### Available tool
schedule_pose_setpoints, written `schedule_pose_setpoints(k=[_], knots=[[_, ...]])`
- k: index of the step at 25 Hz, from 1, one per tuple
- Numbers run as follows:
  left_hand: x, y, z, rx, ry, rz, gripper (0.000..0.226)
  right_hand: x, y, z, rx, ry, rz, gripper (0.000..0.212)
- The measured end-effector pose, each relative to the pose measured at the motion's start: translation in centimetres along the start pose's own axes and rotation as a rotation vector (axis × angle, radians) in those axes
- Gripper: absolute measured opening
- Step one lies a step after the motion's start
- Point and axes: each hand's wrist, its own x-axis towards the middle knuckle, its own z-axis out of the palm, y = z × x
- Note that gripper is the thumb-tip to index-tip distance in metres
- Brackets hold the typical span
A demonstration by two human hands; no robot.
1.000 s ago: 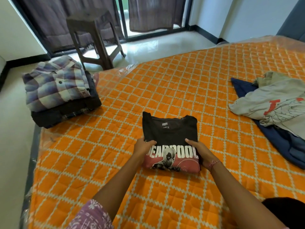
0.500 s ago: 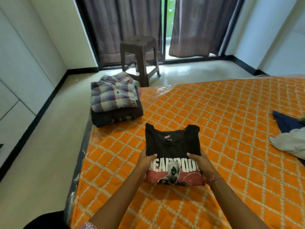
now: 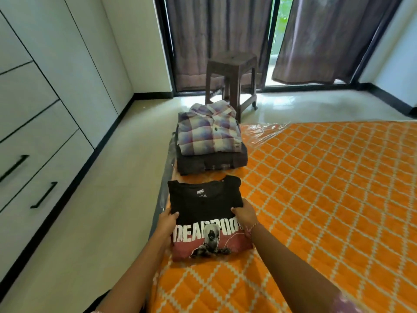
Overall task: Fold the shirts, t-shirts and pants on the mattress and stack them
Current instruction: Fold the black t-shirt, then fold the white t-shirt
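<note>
A folded black t-shirt [image 3: 203, 206] with a red and white print is lifted just over the left edge of the orange mattress [image 3: 327, 188]. My left hand [image 3: 167, 222] grips its left side and my right hand [image 3: 244, 213] grips its right side, thumbs on top. Just beyond it, at the mattress corner, sits a stack of folded clothes [image 3: 209, 150]: a plaid shirt [image 3: 207, 132] on top of dark garments.
A brown plastic stool [image 3: 232, 75] stands on the floor behind the stack, before dark curtains and a glass door. White wardrobe drawers [image 3: 33, 132] line the left wall. The floor lies between the wardrobe and the mattress.
Both hands have carried the folded black t-shirt left toward the stack, and my view has turned left. The unfolded clothes at the right are out of view.
</note>
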Motion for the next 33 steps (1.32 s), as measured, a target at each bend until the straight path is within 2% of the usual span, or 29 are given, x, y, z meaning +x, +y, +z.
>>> schedule_pose_setpoints(k=[4,5,7,9,11,15,20,24,27,29,33], knots=[[0.2,0.5,0.7,0.2,0.106,0.104,0.039,0.0,-0.4,-0.6,-0.083,0.019,-0.056,0.032],[-0.5,0.8,1.0,0.294,0.162,0.133,0.042,-0.4,-0.6,-1.0,-0.166,0.049,-0.066,0.036],[-2.1,1.2,2.0,0.591,0.318,0.268,0.051,-1.8,-0.8,-2.4,-0.48,0.148,-0.12,0.044],[-3.9,1.8,3.8,0.757,0.34,0.517,0.051,-3.6,-0.8,-4.6,-0.765,0.229,-0.247,0.043],[-6.0,2.5,7.5,0.76,0.211,0.671,0.044,-5.5,-0.2,-8.1,-0.924,0.276,-0.326,0.041],[-11.8,2.4,17.2,0.715,-0.015,0.811,0.043,-9.9,2.0,-17.8,-1.074,0.408,-0.303,0.044],[-19.1,0.5,30.6,0.83,-0.209,0.976,0.043,-14.7,6.4,-33.0,-1.088,0.661,-0.176,0.047],[-23.7,-1.7,41.8,0.929,-0.382,1.096,0.045,-17.2,11.6,-44.3,-1.008,0.865,-0.075,0.036],[-26.3,-3.7,50.1,1.058,-0.507,1.233,0.046,-18.1,15.4,-51.0,-1.055,0.938,0.071,0.024],[-28.5,-5.5,55.8,1.149,-0.625,1.288,0.047,-18.2,18.0,-55.6,-1.074,1.001,0.164,0.031],[-33.1,-8.8,64.5,1.228,-0.849,1.414,0.051,-18.0,21.4,-62.7,-0.967,1.107,0.357,0.058]])
